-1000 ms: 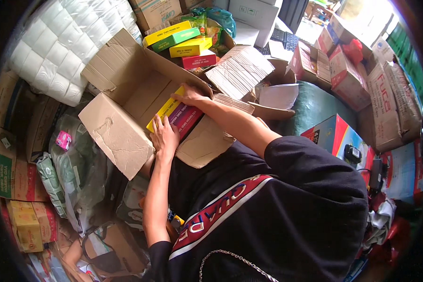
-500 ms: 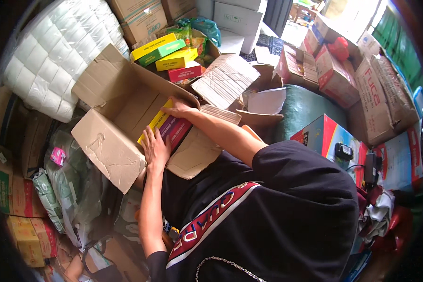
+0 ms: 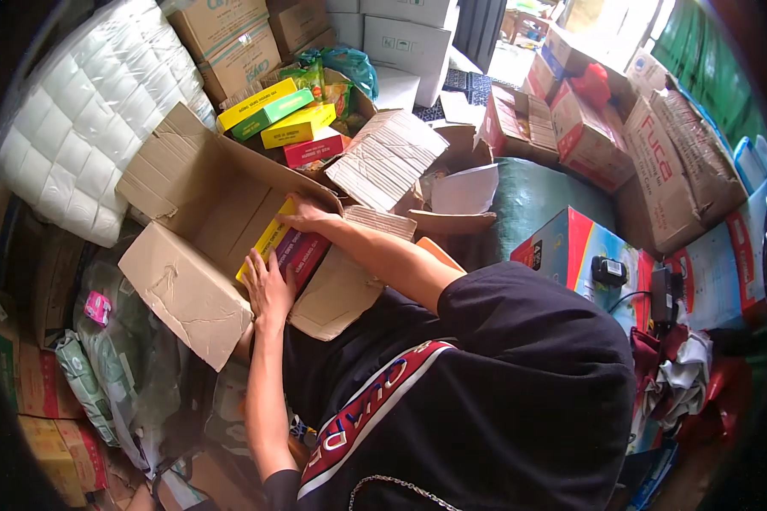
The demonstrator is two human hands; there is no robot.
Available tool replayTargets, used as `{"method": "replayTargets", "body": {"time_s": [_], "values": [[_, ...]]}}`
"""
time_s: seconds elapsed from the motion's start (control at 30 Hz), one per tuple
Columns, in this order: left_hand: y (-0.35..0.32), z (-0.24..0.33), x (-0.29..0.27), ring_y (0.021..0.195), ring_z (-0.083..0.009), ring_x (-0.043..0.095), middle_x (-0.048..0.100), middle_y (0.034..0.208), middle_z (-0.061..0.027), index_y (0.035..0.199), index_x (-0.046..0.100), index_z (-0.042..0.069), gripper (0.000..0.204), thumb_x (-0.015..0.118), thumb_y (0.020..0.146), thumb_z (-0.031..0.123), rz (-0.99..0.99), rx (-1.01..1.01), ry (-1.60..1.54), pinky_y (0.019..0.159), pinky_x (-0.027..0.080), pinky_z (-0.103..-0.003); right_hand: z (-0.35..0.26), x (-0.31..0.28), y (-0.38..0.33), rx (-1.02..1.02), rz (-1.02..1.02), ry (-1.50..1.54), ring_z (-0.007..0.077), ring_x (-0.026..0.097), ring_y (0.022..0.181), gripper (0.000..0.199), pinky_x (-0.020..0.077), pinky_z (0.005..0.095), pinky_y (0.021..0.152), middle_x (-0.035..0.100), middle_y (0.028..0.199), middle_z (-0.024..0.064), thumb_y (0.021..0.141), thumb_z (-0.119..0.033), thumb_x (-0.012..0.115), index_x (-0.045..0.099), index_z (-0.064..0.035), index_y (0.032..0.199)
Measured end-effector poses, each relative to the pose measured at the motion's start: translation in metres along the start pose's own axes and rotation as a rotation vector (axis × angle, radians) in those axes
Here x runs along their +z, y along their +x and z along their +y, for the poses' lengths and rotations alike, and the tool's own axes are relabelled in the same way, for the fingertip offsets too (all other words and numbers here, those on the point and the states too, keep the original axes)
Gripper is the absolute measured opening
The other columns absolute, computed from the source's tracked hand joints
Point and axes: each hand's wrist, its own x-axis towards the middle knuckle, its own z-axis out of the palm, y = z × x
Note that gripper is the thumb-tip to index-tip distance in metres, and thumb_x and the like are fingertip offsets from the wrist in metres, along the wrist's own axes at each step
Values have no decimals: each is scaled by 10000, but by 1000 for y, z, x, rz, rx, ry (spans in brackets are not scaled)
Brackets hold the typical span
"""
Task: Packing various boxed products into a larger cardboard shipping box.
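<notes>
A brown cardboard carton [image 3: 179,285] stands in front of me with its flaps spread. Inside, along the side nearer me, slim boxes sit side by side: a yellow box [image 3: 269,242], a purple box [image 3: 291,247] and a red box [image 3: 312,262]. My left hand [image 3: 270,288] grips the near end of the yellow box, its fingers fanned over the top. Around the far end of that box curl the fingers of my right hand [image 3: 309,213]; the fingertips are partly hidden. The carton's floor shows to the left of the row.
Behind the carton, yellow, green and red slim boxes [image 3: 298,128] lie stacked in another box. White wrapped rolls [image 3: 85,119] fill the far left. A green rounded bundle [image 3: 528,204] and a blue-red box [image 3: 562,247] stand on the right. Plastic bags [image 3: 128,332] lie at left.
The whole view has shifted a little, so things sit lower and further left. Both hands stay on the yellow box, and the box keeps its place in the carton.
</notes>
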Motion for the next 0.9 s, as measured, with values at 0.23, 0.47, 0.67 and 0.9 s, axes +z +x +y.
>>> {"method": "replayTargets", "body": {"time_s": [0.23,0.47,0.67,0.9], "values": [[-2,-2,-2,1499,-470,275,311,1593,-313,1527,430,68,624,533,1013,407,14,-5,-20,1205,229,-622,-15,-1,-9,-19,-40,-17,384,580,1266,866,471,425,1062,576,1362,296,846,-478,743,408,22,1470],[-5,-5,-2,1500,-469,271,312,1592,-315,1523,434,65,625,538,1010,406,6,-13,-14,1204,232,-621,-23,-5,-16,-9,-103,-7,406,540,1314,915,434,430,1105,539,1402,314,863,-485,725,350,30,1520],[-3,-3,-2,1505,-464,262,306,1597,-308,1523,434,67,624,541,1008,402,3,-9,-18,1204,232,-623,-14,-5,-11,4,-108,6,394,523,1335,919,424,419,1116,531,1413,312,863,-491,721,347,28,1523],[-4,-3,-5,1507,-460,260,298,1602,-305,1525,434,63,624,534,1013,405,-18,-26,-10,1209,224,-614,-23,-5,-17,-22,-75,21,395,535,1322,904,430,419,1109,540,1402,312,863,-475,720,353,34,1514]]}}
